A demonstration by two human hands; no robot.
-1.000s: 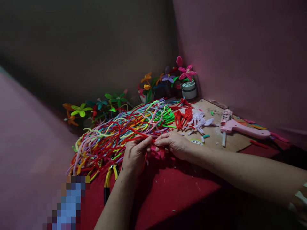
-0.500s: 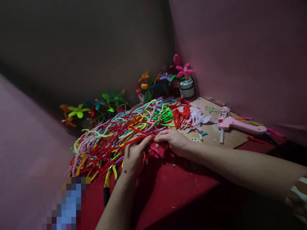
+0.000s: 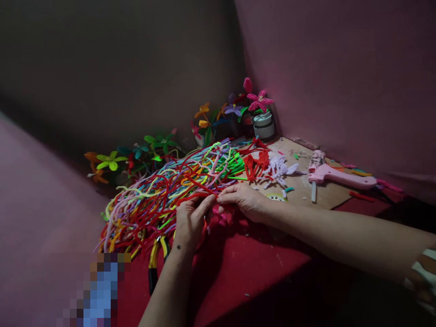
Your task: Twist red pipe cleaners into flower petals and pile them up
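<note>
Between my two hands runs a red pipe cleaner (image 3: 194, 196). My left hand (image 3: 192, 218) pinches it between thumb and fingers. Right beside that, the fingertips of my right hand (image 3: 240, 200) are closed on the same red stem, almost touching my left thumb. Behind the hands spreads a big heap of pipe cleaners (image 3: 150, 195) in many colours. Past my right hand lie bent red pipe cleaner pieces (image 3: 257, 164) and a bunch of pale lilac ones (image 3: 279, 169). Yellow and black pliers (image 3: 154, 263) rest left of my left wrist, partly hidden by it.
A pink glue gun (image 3: 344, 175) lies on a brown board (image 3: 329, 195) at the right. Pipe cleaner flowers (image 3: 111, 160) line the back, with a grey and white container (image 3: 264, 126) in the corner. A red cloth (image 3: 245, 272) covers the table. A blurred-out patch hides the lower left.
The view has shifted very slightly. Both hands keep their pinch on the red pipe cleaner, with only small finger movement at the join.
</note>
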